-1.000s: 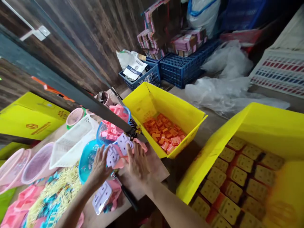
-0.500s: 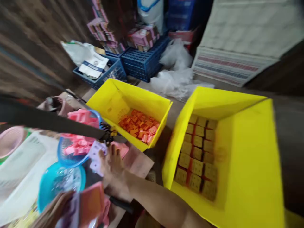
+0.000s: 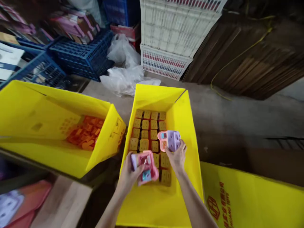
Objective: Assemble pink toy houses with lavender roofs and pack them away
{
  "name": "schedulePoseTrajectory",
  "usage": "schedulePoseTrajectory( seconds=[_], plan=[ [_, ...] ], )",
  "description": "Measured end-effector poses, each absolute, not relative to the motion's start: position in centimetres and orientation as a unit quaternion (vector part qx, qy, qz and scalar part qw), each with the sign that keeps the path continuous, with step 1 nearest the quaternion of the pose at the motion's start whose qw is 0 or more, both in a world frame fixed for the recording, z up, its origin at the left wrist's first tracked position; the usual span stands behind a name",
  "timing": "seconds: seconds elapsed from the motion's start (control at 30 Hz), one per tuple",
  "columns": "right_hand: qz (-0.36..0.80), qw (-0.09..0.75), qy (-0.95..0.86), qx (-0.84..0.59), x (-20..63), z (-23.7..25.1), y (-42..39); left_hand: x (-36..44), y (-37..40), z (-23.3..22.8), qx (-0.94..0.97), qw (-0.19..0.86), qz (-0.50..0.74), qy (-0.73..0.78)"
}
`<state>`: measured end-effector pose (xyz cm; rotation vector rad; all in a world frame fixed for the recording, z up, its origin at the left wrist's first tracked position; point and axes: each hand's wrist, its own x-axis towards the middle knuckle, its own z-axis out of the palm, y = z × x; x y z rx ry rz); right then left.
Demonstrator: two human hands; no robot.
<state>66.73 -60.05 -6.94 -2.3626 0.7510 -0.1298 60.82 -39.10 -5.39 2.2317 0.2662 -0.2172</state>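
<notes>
My left hand [image 3: 127,175] is closed round a pink and purple plastic toy piece [image 3: 152,167] with a small blue part in it. In my right hand [image 3: 177,160] is a similar purple and pink toy piece [image 3: 174,140], its purple face marked with small holes. Both hands are over the open yellow box [image 3: 182,115]. Rows of tan, rounded square pieces [image 3: 144,134] with holes in their tops line the inside of that box. The held pieces hide some of them. Whether the held pieces touch the rows, I cannot tell.
Left stands another yellow box [image 3: 95,107] with orange pieces [image 3: 86,134] inside. A yellow flap with red print [image 3: 247,193] lies at the lower right. Behind are plastic bags [image 3: 124,76], blue crates [image 3: 83,55], white crates [image 3: 166,34] and stacked cardboard [image 3: 237,60].
The view has swung right. Both hands have moved from the work surface with the basins to over the right yellow box, each now with a toy piece.
</notes>
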Motion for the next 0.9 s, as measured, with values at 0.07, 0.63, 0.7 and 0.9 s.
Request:
schedulePoseTrajectory(
  seconds=[0.07,0.63,0.7,0.9],
  plan=[
    [-0.016,0.28,0.336,-0.899,67.2,-12.0,-63.0,65.6,-44.7,-9.9,0.902,0.36,-0.166,0.172],
    [0.147,0.224,0.315,-0.911,63.7,-33.6,-64.2,69.0,-54.3,-32.2,0.934,0.265,-0.224,0.086],
    [0.156,0.218,0.309,-0.912,63.5,-33.3,-64.3,69.2,-54.2,-31.8,0.935,0.274,-0.217,0.06],
    [0.117,0.218,0.301,-0.921,64.0,-31.0,-64.6,65.7,-54.6,-26.3,0.911,0.36,-0.179,0.092]
  ],
)
